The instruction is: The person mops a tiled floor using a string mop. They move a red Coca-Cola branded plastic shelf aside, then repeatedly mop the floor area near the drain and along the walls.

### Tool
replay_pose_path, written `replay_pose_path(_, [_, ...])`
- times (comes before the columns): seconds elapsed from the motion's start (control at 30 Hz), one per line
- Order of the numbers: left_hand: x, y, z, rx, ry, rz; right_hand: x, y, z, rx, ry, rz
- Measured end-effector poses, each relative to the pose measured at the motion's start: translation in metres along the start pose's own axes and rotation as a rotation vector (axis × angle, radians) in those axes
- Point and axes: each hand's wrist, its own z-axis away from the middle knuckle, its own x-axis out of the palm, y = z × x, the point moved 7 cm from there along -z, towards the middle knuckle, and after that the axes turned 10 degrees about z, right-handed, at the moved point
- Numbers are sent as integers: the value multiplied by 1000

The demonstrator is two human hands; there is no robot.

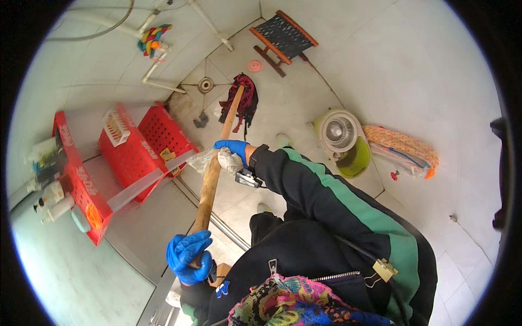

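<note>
Both hands wear blue gloves and grip the wooden handle point(208, 183) of a mop. My left hand point(190, 257) is closed around its upper end, low in the picture. Farther down the handle, my right hand point(232, 150) holds it, along with a crumpled white cloth point(230, 161) and what looks like a clear plastic bag point(202, 161). The dark red and black cloth mop head point(244, 102) rests on the tiled floor, to the right of a round floor drain point(205, 84).
A red plastic shelf rack point(130, 155) with bottles stands at left. A green and white spin mop bucket point(344, 138) is by the right wall, beside a patterned bag point(403, 144). A folding stool point(283, 36) and a pink disc point(254, 66) lie beyond the mop head. White pipes point(153, 69) run along the wall.
</note>
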Motion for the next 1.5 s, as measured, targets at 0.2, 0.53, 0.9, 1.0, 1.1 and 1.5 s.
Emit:
replay_pose_path(0.2, [10, 11, -41, -39, -149, 165, -4, -5, 70, -78, 54, -23])
replay_pose_path(0.53, [121, -35, -100, 35, -491, 516, -162, -26, 173, -380, 510, -211])
replay_pose_path(0.9, [113, -70, -80, -107, -259, 639, -186, -68, 136, -464, 469, 135])
replay_pose_path(1.0, [108, -64, -78, -123, -252, 515, -164, -100, 91, -356, 275, 209])
replay_pose_path(1.1, [109, -54, -85, -149, -394, 145, -163, -124, 82, -374, 647, 374])
replay_pose_path(1.5, [124, -12, -116, -26, -675, -376, -130, -89, 140, -412, 166, -148])
